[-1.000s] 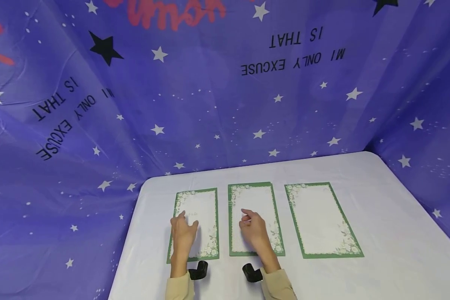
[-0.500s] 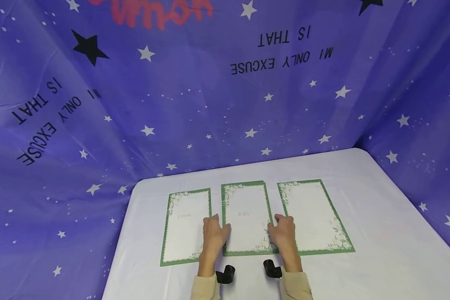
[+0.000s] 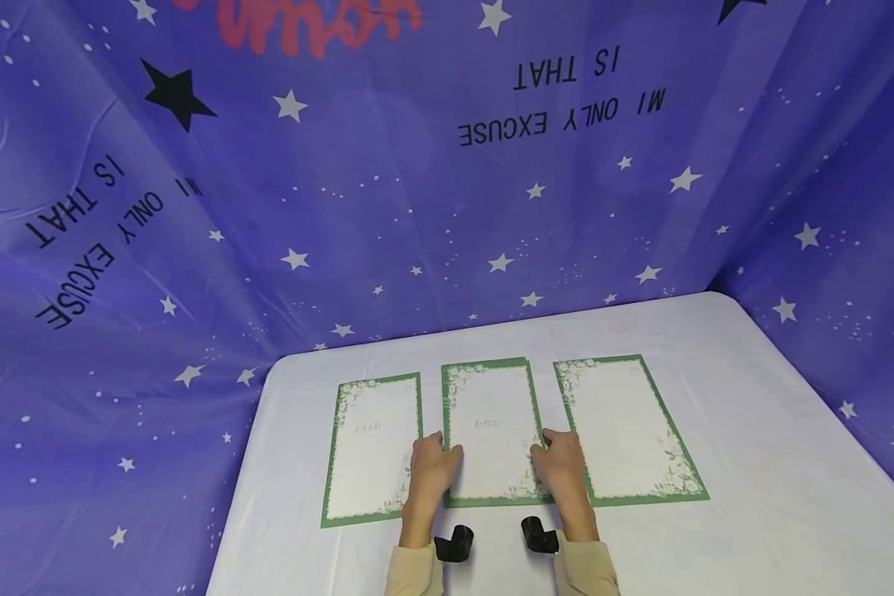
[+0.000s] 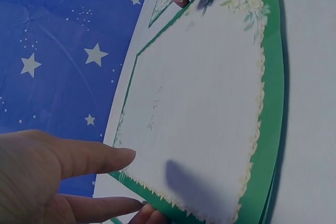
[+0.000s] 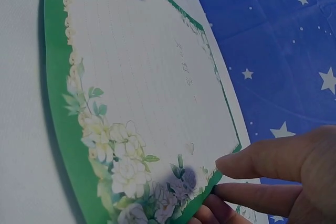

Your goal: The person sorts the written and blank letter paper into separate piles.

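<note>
Three sheets of green-bordered, flower-printed letter paper lie in a row on the table. The middle letter paper (image 3: 492,447) has a second green edge showing under it and a short line of handwriting. My left hand (image 3: 430,468) grips its left edge, thumb over the top and fingers at the underside. At the opposite edge my right hand (image 3: 564,463) pinches the paper the same way, thumb by the printed flowers. In both wrist views the near green edge bows slightly and casts a shadow.
The left letter paper (image 3: 368,463) bears handwriting, while the right letter paper (image 3: 633,430) shows none in the head view. A white cloth covers the table (image 3: 760,472). Purple star-printed curtain (image 3: 417,207) stands around its back and sides. Black wrist-worn pieces (image 3: 454,544) stick out by both wrists.
Both hands have moved right: the left from over the left paper to the middle paper's left edge, the right to its right edge. The head view has shifted slightly.
</note>
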Motion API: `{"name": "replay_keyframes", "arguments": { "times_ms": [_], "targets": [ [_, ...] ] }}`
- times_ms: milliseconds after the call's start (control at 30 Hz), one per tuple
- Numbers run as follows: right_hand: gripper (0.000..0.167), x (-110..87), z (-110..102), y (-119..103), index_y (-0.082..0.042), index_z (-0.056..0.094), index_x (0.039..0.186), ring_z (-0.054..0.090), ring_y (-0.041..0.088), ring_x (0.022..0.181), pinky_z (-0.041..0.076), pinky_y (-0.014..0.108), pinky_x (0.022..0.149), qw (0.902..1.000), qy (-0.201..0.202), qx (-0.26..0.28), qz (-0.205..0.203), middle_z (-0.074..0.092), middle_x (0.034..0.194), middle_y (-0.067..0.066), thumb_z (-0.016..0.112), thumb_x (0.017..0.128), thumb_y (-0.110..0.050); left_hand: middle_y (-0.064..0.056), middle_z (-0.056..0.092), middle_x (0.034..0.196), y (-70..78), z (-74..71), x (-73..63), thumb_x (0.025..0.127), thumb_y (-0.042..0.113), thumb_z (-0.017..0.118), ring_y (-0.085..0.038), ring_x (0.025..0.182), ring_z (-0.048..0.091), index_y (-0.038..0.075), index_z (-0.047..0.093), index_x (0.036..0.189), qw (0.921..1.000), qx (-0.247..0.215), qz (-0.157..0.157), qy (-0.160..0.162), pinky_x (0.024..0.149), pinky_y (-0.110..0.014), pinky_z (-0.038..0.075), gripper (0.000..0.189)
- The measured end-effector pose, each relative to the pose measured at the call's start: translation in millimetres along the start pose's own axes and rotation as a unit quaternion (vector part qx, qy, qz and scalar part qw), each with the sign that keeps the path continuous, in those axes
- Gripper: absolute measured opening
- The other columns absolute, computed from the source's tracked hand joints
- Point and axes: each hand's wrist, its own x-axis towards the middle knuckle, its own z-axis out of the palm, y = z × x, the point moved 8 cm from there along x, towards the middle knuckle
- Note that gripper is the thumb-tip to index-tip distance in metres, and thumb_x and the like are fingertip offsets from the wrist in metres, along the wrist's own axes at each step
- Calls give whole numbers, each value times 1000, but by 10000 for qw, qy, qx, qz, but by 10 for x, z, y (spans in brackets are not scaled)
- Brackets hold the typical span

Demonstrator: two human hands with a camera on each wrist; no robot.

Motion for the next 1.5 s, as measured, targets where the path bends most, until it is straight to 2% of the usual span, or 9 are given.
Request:
{"name": "replay_keyframes", "arguments": {
  "times_ms": [200, 333, 567, 733, 833, 967, 1100, 1333, 1500],
  "targets": [
    [40, -2, 1, -21, 26, 62, 119, 57, 57, 118, 50, 61, 96, 9997, 133, -7, -189, 61, 120, 44, 60, 86, 4, -34, 65, 101, 0, 8, 1, 89, 8, 68, -43, 96, 58, -20, 68, 114, 9999, 159, 18, 21, 86, -59, 51, 38],
    [39, -1, 11, -31, 27, 63, 118, 55, 60, 119, 49, 62, 98, 9994, 220, -56, -271, 59, 121, 46, 62, 86, 5, -35, 64, 107, 13, 11, -6, 90, 8, 68, -43, 99, 57, -20, 66, 121, 9996, 265, 8, 59, 90, -59, 50, 43],
    [39, -13, -5, -73, 26, 64, 117, 52, 62, 115, 44, 66, 100, 9977, 513, -184, -406, 56, 117, 46, 64, 85, 6, -41, 56, 115, 51, 16, -34, 91, 10, 69, -53, 108, 56, -22, 62, 127, 9995, 304, -112, -33, 98, -63, 47, 48],
    [40, -42, -27, -117, 25, 63, 119, 53, 59, 113, 42, 65, 101, 9964, 657, -53, -524, 58, 113, 43, 64, 84, 7, -40, 54, 115, 80, 3, -44, 92, 8, 68, -51, 106, 54, -21, 62, 128, 9995, 265, -156, 9, 98, -63, 45, 46],
    [40, -43, -46, -128, 24, 64, 120, 57, 53, 103, 47, 61, 92, 9956, 730, 133, -565, 60, 107, 39, 61, 83, 9, -31, 56, 108, 92, -10, -30, 91, 1, 66, -42, 99, 55, -19, 62, 129, 9998, 111, -118, 65, 91, -57, 48, 44],
    [43, -34, -61, -127, 21, 65, 123, 59, 38, 85, 48, 46, 73, 9948, 751, 376, -573, 63, 99, 29, 54, 82, 13, -16, 55, 92, 94, -9, -4, 87, -10, 57, -30, 87, 52, -16, 59, 135, 9998, -176, -90, -75, 73, -42, 47, 49],
    [47, -37, -77, -147, 19, 64, 126, 59, 28, 79, 45, 36, 66, 9953, 630, 499, -536, 66, 99, 25, 49, 82, 15, -16, 56, 93, 88, -23, -2, 83, -18, 51, -24, 78, 48, -14, 54, 142, 9982, -493, -33, -338, 64, -33, 40, 59],
    [47, -51, -89, -220, 10, 64, 134, 55, 21, 77, 40, 30, 62, 9939, 218, 1029, -316, 67, 112, 24, 49, 89, 11, -13, 50, 97, 29, -222, -21, 88, -16, 51, -15, 69, 34, -11, 47, 150, 9908, -1183, -24, -649, 58, -24, 30, 62],
    [48, -103, 6, -394, 3, 64, 139, 67, 31, 99, 45, 26, 68, 9848, -221, 1651, -496, 66, 121, 22, 52, 93, 8, -16, 52, 109, -54, -541, -70, 92, -13, 57, -20, 81, 44, -7, 44, 153, 9894, -1351, -209, -487, 63, -27, 39, 63]
  ]
}}
